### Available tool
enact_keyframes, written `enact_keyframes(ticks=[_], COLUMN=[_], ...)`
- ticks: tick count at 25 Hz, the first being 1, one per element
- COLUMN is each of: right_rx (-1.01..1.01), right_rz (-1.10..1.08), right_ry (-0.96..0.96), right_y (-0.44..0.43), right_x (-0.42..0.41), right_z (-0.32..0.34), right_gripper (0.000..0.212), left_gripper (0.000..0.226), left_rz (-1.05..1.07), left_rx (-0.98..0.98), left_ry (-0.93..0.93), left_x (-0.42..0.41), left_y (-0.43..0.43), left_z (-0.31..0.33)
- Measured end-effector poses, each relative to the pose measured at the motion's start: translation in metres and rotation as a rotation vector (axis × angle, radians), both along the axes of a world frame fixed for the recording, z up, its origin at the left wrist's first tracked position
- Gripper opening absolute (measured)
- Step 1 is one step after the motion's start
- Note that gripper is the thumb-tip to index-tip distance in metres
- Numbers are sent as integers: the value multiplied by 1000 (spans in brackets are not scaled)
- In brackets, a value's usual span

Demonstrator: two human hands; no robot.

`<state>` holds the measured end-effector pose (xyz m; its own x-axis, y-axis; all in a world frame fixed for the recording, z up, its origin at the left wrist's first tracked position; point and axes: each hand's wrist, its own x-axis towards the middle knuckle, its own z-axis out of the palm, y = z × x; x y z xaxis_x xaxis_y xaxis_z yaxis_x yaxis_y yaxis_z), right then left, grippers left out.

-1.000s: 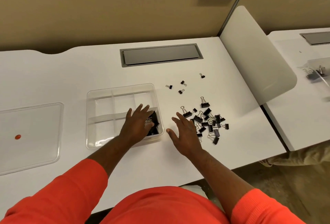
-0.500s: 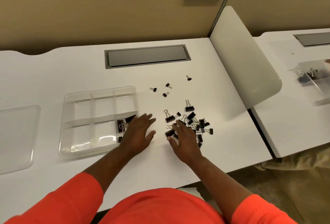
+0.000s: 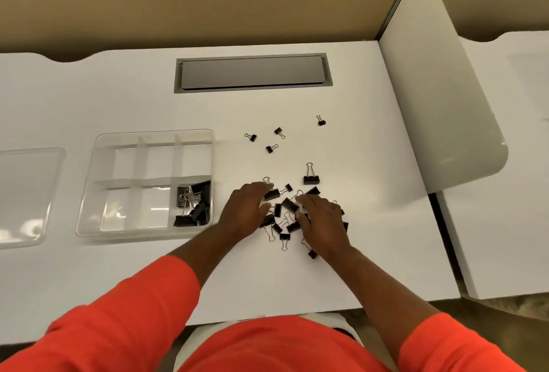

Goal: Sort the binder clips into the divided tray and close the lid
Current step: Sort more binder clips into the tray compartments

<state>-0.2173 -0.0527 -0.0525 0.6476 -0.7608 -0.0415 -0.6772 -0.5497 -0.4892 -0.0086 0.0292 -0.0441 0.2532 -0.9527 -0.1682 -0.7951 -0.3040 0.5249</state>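
Note:
A clear divided tray [image 3: 154, 133] sits left of centre on the white desk. Its near right compartment holds several black binder clips [image 3: 193, 205]; the other compartments look empty. A pile of black binder clips [image 3: 286, 207] lies to the right of the tray. My left hand [image 3: 245, 212] rests palm down on the pile's left edge, fingers spread over clips. My right hand [image 3: 323, 223] covers the pile's right side with its fingers bent down onto the clips; what is under them is hidden. The clear lid [image 3: 26, 193] lies flat at the far left.
Three small clips [image 3: 269, 149] lie apart behind the pile, with one more [image 3: 320, 120] farther right and a large clip [image 3: 311, 178] just behind the pile. A grey cable hatch [image 3: 252, 73] sits at the back. A white divider panel [image 3: 439, 89] stands on the right.
My left hand has left the tray's near right compartment and moved right onto the clip pile. My right hand has slid further over the pile. The view has tilted down.

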Motion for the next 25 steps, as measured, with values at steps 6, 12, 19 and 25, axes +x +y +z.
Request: enact_keyframes(ticks=[6,12,19,25], right_rx=[-9,-48,-119,-1], right_rz=[194,288,323,170], right_ry=[35,67,129,-15], right_y=[-22,-33,-36,-26], right_x=[14,21,32,36], right_z=[-8,-9,-7,9], right_gripper=[41,40,49,50], left_gripper=[47,36,30,38], left_rz=[12,39,84,179], left_rx=[67,112,83,-61], left_ry=[-34,-37,34,84], left_x=[-10,-11,-11,-7], left_y=[-22,-28,-29,-6], left_z=[-6,-1,8,30])
